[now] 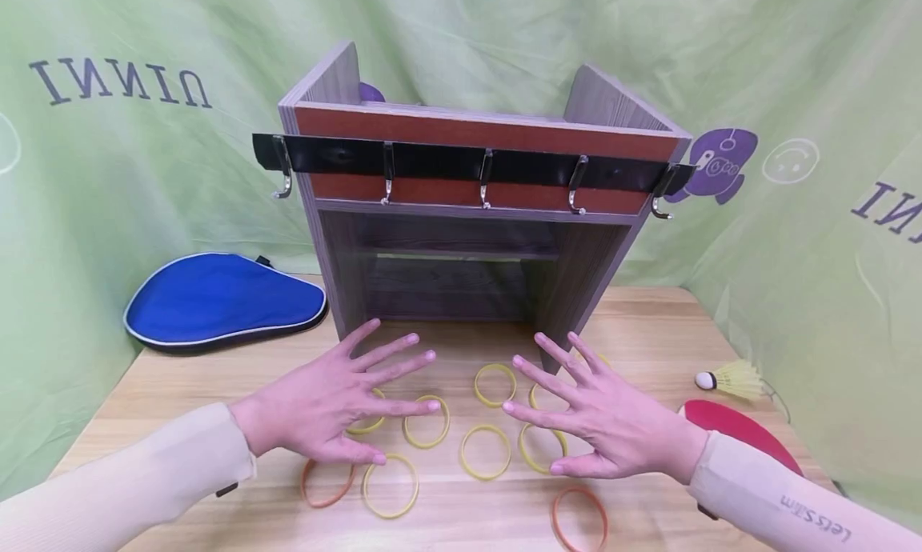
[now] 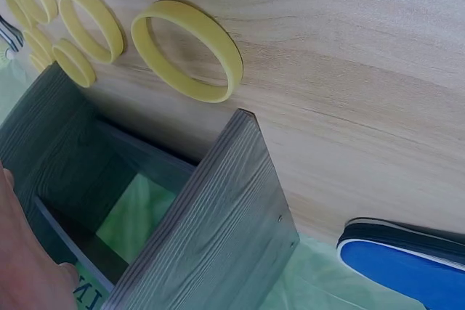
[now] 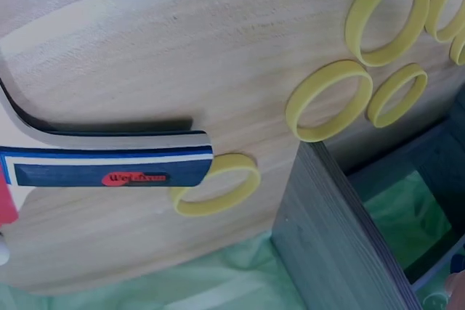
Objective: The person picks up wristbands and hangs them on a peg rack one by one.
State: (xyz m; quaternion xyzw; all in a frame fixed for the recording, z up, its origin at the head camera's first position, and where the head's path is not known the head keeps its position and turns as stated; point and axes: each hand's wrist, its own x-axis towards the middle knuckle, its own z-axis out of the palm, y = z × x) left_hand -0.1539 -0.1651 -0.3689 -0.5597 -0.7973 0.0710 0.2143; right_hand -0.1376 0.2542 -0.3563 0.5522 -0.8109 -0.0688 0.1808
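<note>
My left hand (image 1: 327, 404) is held with fingers spread above the wooden tabletop, overlapping a yellow ring (image 1: 390, 515) and an orange ring (image 1: 327, 504) in the head view. Likewise spread, my right hand (image 1: 608, 416) hovers over more yellow rings, with another orange ring (image 1: 579, 490) nearer me. Neither hand holds anything. Several yellow rings lie flat between and beneath the hands. Beyond the fingertips stands a grey wood-grain shelf unit (image 1: 598, 272), its front carrying a black rail (image 1: 435, 158) of metal hooks. Part of a hand (image 2: 25, 259) shows at the left wrist view's lower left.
A blue paddle case (image 1: 223, 300) lies at the back left. On the right are a yellow shuttlecock (image 1: 738, 378) and a red table tennis paddle (image 1: 738, 432), partly behind my right sleeve; its handle (image 3: 87, 173) shows in the right wrist view. Green printed cloth (image 1: 144, 176) surrounds the table.
</note>
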